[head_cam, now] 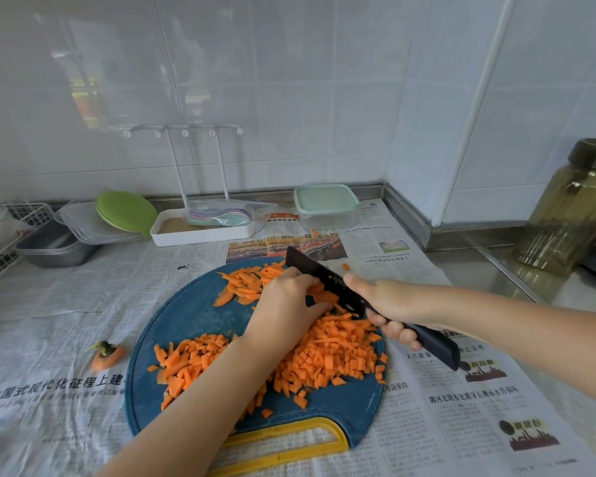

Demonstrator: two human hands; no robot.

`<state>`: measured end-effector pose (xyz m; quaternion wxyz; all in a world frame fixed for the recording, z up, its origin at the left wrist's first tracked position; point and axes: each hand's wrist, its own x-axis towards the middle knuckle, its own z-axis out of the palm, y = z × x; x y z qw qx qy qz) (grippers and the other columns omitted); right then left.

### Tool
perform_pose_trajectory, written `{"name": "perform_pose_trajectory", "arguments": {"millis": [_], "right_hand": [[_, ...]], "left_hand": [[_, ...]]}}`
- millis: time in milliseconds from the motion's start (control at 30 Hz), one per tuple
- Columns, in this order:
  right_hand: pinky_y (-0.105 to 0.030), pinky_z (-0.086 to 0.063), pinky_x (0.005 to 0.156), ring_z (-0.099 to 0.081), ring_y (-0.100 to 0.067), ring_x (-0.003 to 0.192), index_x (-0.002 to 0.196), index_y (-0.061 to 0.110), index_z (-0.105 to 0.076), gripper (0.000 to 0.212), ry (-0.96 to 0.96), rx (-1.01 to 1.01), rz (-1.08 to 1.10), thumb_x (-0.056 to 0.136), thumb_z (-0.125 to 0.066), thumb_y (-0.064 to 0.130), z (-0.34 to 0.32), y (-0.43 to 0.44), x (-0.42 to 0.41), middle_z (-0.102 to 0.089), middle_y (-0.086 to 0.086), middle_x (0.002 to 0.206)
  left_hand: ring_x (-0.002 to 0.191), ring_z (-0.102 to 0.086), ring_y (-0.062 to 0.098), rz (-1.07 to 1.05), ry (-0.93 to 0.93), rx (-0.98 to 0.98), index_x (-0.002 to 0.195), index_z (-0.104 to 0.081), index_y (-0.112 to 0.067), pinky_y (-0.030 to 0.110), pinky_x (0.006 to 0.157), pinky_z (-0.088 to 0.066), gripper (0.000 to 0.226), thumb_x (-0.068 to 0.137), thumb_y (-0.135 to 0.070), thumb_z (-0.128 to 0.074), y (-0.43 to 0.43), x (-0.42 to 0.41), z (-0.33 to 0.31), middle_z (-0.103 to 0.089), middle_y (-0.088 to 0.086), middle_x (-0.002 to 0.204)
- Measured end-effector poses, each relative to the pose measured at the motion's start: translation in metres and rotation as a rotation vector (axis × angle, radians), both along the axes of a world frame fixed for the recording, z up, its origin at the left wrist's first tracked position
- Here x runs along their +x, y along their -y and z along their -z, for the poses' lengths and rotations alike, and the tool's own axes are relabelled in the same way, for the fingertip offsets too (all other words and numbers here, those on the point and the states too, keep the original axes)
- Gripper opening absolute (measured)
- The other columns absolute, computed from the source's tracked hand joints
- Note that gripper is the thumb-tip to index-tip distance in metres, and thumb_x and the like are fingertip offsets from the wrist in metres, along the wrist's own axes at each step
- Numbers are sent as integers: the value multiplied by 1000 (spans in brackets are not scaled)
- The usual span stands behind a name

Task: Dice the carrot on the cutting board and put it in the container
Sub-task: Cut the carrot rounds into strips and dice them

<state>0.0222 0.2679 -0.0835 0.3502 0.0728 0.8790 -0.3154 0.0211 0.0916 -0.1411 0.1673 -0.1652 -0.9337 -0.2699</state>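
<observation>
Fingers [301,280] of the left hand [286,304] curl down onto carrot strips [250,282] near the middle of the cutting board [186,321], just beside the knife [319,275] blade. The right hand [393,308] grips the knife handle. Diced carrot [338,352] is heaped on the board's near half. The container [326,206] stands beyond the board's far edge with its mint lid on.

"中国式现代化征程上建" headline on newspaper [49,321]

left grip [286,304]: bare | right grip [391,304]: bare | forearms [200,390]: bare to frame edge
</observation>
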Motion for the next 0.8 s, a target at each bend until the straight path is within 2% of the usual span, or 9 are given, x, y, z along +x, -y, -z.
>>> {"name": "perform_pose_trajectory", "arguments": {"millis": [167, 267, 333, 367, 400, 467, 567, 667, 800], "right_hand": [[-20, -36, 39, -35, -14, 29, 70, 14, -41, 74, -36, 35, 32, 86, -18, 83, 4, 3, 0, -39, 0, 39], [-24, -39, 42, -38, -16, 29, 75, 11, -44, 78, -63, 81, 10, 87, -14, 81, 4, 7, 4, -41, -3, 39], [-26, -44, 46, -42, -18, 32, 106, 4, -54, 85, -125, 148, -42, 91, -9, 75, 5, 10, 6, -45, -8, 41], [-27, -46, 49, -43, -19, 31, 122, 3, -51, 87, -151, 168, -60, 93, -7, 72, 5, 11, 7, -46, -9, 42], [-28, -47, 52, -43, -17, 29, 125, 3, -50, 86, -165, 176, -68, 94, -7, 70, 5, 12, 8, -47, -10, 44], [-28, -48, 53, -41, -15, 25, 108, 5, -54, 82, -179, 194, -69, 94, -6, 70, 7, 13, 9, -47, -10, 47], [-26, -48, 50, -42, -15, 27, 89, 7, -50, 78, -185, 212, -63, 93, -7, 72, 9, 11, 7, -46, -7, 38], [-21, -40, 38, -39, -14, 30, 76, 14, -45, 71, -127, 92, -29, 91, -13, 76, 8, 3, 5, -42, -2, 38], [-21, -34, 36, -33, -12, 30, 69, 14, -39, 69, -57, -80, 40, 90, -19, 77, 1, -3, 6, -36, 2, 39]], "left_hand": [[96, -57, 9, 1, -8, 23, 119, -66, -16, 4, 76, -34, 39, 83, -29, -71, 3, 0, -2, -63, -1, 111], [97, -57, 10, 10, 4, 15, 119, -66, -16, 7, 79, -36, 39, 83, -28, -71, 3, 0, -4, -64, -1, 111], [98, -58, 11, 0, 7, -1, 119, -66, -16, 10, 81, -37, 38, 83, -28, -71, 2, 0, -3, -63, 0, 110], [98, -58, 12, -10, 6, -9, 118, -66, -17, 10, 80, -37, 37, 83, -29, -71, 1, 0, -3, -63, 0, 110], [98, -57, 13, -17, 5, -14, 118, -67, -17, 10, 79, -35, 36, 84, -29, -70, -1, 1, -2, -62, 0, 109], [97, -57, 13, -20, 4, -15, 116, -67, -17, 9, 77, -33, 34, 84, -29, -69, -2, 1, -1, -61, 0, 108], [96, -57, 14, -22, -9, -9, 115, -68, -17, 10, 76, -33, 33, 85, -30, -68, -2, 2, -1, -61, 0, 108], [98, -57, 14, -8, -18, -2, 118, -67, -16, 11, 78, -35, 34, 86, -30, -67, -3, 3, -1, -61, 0, 110], [99, -59, 16, 15, -38, 6, 118, -66, -15, 19, 84, -44, 31, 89, -24, -64, -1, 1, 0, -64, 3, 110]]}}
